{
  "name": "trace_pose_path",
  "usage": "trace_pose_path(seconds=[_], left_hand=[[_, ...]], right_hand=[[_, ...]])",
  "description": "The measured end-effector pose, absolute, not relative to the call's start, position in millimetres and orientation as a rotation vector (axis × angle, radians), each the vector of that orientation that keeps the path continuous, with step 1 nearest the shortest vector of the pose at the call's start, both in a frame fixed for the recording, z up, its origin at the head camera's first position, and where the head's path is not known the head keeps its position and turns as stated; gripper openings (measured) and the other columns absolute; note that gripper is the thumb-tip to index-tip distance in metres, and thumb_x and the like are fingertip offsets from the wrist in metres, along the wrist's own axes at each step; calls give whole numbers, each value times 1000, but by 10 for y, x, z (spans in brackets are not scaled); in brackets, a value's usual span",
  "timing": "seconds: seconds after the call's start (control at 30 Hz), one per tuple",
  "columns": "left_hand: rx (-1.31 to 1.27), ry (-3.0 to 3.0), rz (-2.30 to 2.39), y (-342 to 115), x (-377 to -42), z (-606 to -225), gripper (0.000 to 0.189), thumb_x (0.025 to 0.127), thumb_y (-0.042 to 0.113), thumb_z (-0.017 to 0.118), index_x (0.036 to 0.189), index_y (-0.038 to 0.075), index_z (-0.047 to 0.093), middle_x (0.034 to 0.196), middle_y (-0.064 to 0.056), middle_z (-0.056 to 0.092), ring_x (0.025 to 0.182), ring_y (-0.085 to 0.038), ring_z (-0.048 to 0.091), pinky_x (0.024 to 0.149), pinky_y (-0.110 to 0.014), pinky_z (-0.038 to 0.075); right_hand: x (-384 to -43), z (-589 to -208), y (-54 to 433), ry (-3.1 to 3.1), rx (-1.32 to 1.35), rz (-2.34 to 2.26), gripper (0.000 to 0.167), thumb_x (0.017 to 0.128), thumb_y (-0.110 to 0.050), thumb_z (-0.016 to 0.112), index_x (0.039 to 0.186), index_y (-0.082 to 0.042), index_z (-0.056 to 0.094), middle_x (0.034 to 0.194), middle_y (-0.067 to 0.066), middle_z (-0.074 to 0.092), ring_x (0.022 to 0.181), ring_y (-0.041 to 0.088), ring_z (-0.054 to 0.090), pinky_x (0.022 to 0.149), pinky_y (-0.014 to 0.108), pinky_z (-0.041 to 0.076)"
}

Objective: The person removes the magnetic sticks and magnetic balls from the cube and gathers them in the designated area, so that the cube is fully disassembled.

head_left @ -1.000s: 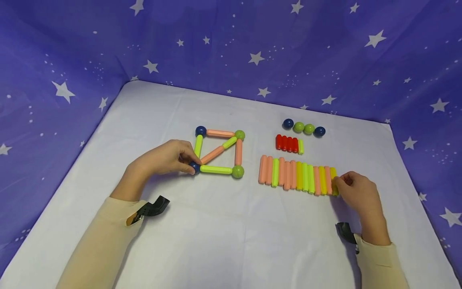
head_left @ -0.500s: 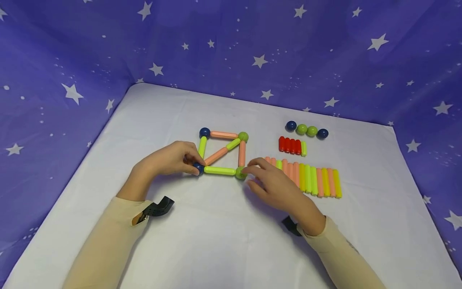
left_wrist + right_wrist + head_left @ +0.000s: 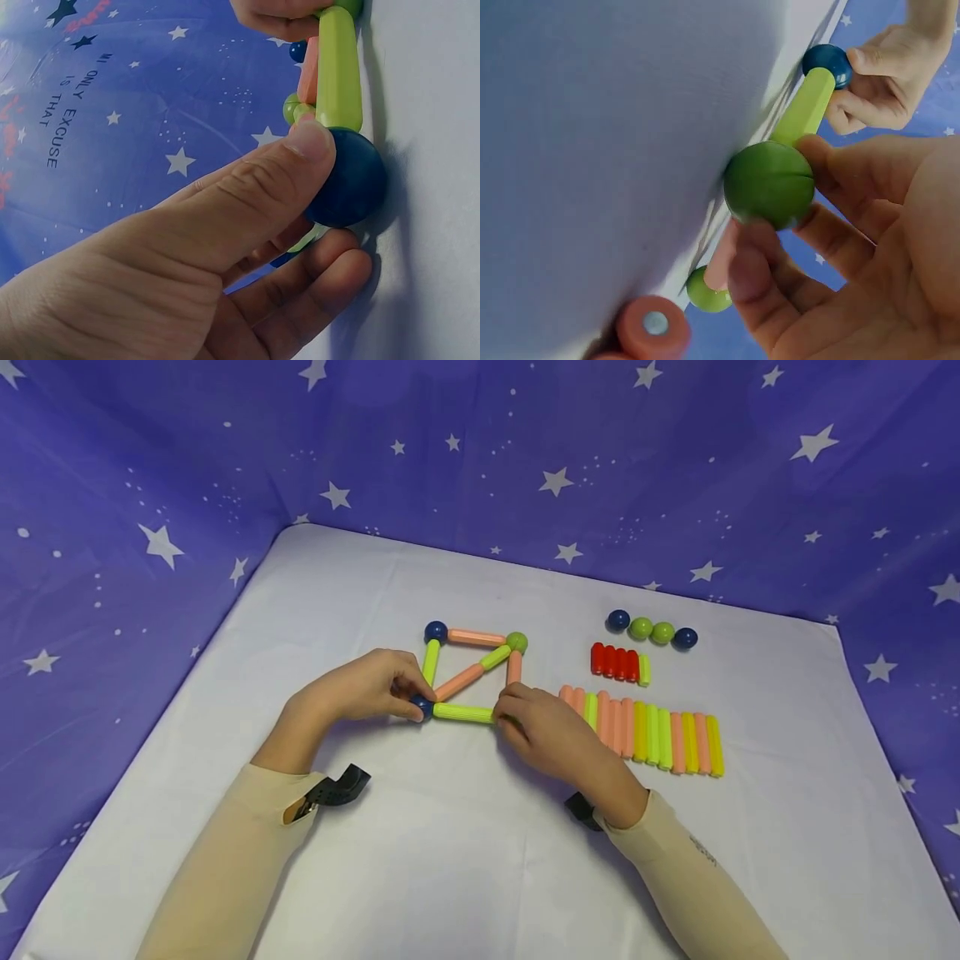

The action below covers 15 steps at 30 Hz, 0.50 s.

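Note:
A square frame of magnetic rods and balls lies on the white cloth, with a pink-and-green diagonal (image 3: 459, 682) across it. My left hand (image 3: 367, 687) pinches the dark blue ball (image 3: 349, 180) at the near left corner between thumb and fingers. At the near right corner, my right hand (image 3: 543, 731) grips the green ball (image 3: 769, 184), which its fingers hide in the head view. Between these two balls runs a lime green rod (image 3: 463, 713). Another blue ball (image 3: 436, 632) and a green ball (image 3: 517, 642) form the far corners.
Right of the frame lies a row of pink, green and yellow rods (image 3: 652, 735), partly behind my right hand. Beyond it are short red rods (image 3: 615, 662) with one short green rod (image 3: 644, 669). Blue and green balls (image 3: 652, 629) line up farther back, before a starry purple curtain (image 3: 480, 460).
My right hand has left the right end of the rod row, moved left to the frame and closed its fingers on the near right green ball. My left hand stays on the blue ball.

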<state>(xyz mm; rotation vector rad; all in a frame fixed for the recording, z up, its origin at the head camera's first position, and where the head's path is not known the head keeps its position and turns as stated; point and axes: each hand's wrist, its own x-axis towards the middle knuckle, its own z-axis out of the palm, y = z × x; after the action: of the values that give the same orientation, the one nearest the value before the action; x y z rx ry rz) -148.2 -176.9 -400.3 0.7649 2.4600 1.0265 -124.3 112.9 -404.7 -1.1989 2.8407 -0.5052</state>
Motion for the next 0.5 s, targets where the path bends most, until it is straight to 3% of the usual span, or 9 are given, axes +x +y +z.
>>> trace_pose_path(seconds=[0.2, 0.5], left_hand=[[777, 2455, 1036, -1766, -1475, -3995, 24, 80, 15, 82, 103, 16, 77, 94, -2, 61, 79, -17, 57, 69, -33, 49], [763, 2465, 1024, -1755, -1457, -3968, 24, 80, 15, 82, 104, 15, 77, 96, -3, 61, 79, -17, 56, 70, -33, 49]], right_hand=[[-1229, -4057, 1139, 2823, -1149, -371, 10, 95, -18, 62, 97, -14, 70, 94, -6, 62, 86, 14, 57, 80, 30, 50], [-1248, -3977, 1233, 2701, -1132, -419, 16, 92, -14, 69, 107, -13, 72, 102, -4, 66, 95, 13, 62, 88, 32, 51]])
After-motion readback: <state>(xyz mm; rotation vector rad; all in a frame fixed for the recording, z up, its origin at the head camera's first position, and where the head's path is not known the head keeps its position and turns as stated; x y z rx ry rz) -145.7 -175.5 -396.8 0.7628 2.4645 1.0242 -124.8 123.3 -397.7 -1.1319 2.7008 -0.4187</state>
